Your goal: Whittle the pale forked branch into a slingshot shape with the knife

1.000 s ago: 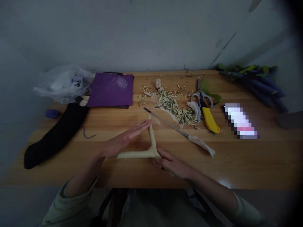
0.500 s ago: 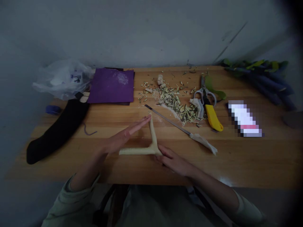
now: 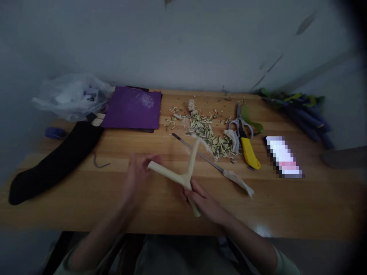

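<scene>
A pale, peeled Y-shaped stick (image 3: 185,178) is held above the wooden table. My right hand (image 3: 205,200) wraps round its stem just below the fork, and the stem's end sticks out beneath the fingers. My left hand (image 3: 140,170) is beside the tip of the left prong, smeared by motion; whether it touches the stick and how its fingers lie cannot be made out. Behind the stick lies a thin metal file (image 3: 200,154) with its lower end wrapped in white material.
Wood shavings (image 3: 210,135), scissors (image 3: 241,122), a yellow-handled cutter (image 3: 250,152) and a phone (image 3: 283,156) lie beyond my right hand. Purple sheets (image 3: 133,109), a plastic bag (image 3: 74,95), a black sleeve-like object (image 3: 57,162) and blue tape (image 3: 55,133) are left. Dark branches (image 3: 304,114) rest far right.
The Y-shaped stick has turned clockwise, so its left prong points up-left and its stem shows. My left hand has drawn back from the other prong's tip. The camera view has shifted slightly.
</scene>
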Motion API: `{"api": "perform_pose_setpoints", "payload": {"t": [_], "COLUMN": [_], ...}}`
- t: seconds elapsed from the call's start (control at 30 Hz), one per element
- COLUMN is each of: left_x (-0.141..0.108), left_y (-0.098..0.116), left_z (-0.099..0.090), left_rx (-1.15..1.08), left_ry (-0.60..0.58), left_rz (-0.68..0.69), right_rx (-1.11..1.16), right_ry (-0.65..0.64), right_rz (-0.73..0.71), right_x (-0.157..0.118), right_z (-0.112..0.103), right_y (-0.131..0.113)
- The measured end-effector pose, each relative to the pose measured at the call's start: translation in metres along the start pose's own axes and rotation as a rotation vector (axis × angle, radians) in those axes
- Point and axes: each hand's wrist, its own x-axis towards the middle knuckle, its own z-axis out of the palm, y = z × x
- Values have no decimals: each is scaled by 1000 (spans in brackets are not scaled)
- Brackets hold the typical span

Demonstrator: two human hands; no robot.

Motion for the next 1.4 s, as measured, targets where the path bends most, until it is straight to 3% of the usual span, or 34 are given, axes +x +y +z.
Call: {"api": "perform_pose_setpoints", "payload": {"t": [0.07,0.13,0.23,0.33,0.37,0.47,0.53,0.8,1.03,1.2,1.4], "left_x": [-17,-33,-47,-47,-45,-44,-45,-47,-49,-48,-47], "left_y": [-19,-33,-38,-28,-24,-16,-15,-24,-34,-39,-37], "left_z": [11,28,51,57,56,51,49,51,54,54,56], "left_rx": [-58,14,166,252,277,306,296,197,177,198,264], "left_ry": [-65,-117,33,79,68,65,61,12,-22,10,47], "left_rz": [-140,-171,-144,-95,-85,-100,-146,-279,-330,-315,-225], "right_rx": [4,-18,-171,-404,-456,-482,-463,-663,-677,-679,-871], "right_ry": [6,-8,-51,-145,-111,227,358,353,483,372,28], "right_rz": [-12,-37,-106,-147,-139,-154,-214,-238,-300,-259,-285], "right_x": [-1,-2,-6,-13,-16,-24,-25,-2,8,13,20], "right_z": [7,16,21,3,-9,-45,-61,-57,-60,-66,-80], "right_y": [-2,-3,-10,-23,-27,-35,-37,-35,-23,-29,-52]}}
